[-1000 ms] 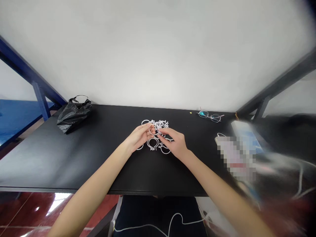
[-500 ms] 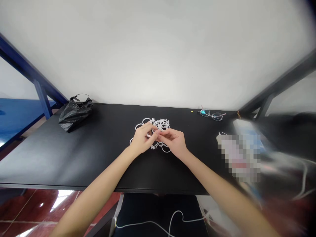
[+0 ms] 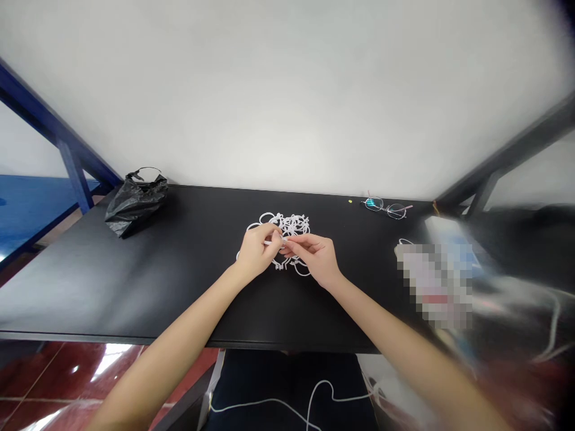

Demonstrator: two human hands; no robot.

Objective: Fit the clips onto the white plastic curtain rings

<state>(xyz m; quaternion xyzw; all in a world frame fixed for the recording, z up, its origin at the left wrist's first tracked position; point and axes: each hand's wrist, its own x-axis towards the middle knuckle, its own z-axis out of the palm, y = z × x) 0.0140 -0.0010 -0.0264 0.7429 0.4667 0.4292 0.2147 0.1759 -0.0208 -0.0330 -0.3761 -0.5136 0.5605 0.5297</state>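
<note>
A tangle of several white plastic rings (image 3: 294,226) lies in the middle of the black table (image 3: 188,275). My left hand (image 3: 256,253) and my right hand (image 3: 317,257) meet over the near side of the pile. Both hands pinch one white ring (image 3: 275,243) between their fingertips, just above the table. More rings show under and beside my right hand, partly hidden by it.
A crumpled black plastic bag (image 3: 135,202) sits at the table's back left. A pair of glasses (image 3: 385,208) lies at the back right by the white wall. Blurred objects and white cables crowd the right side. A blue metal frame (image 3: 67,161) stands at left.
My left hand drew in closer over the pile and both hands closed their fingertips on one ring. The pile shifted slightly under them.
</note>
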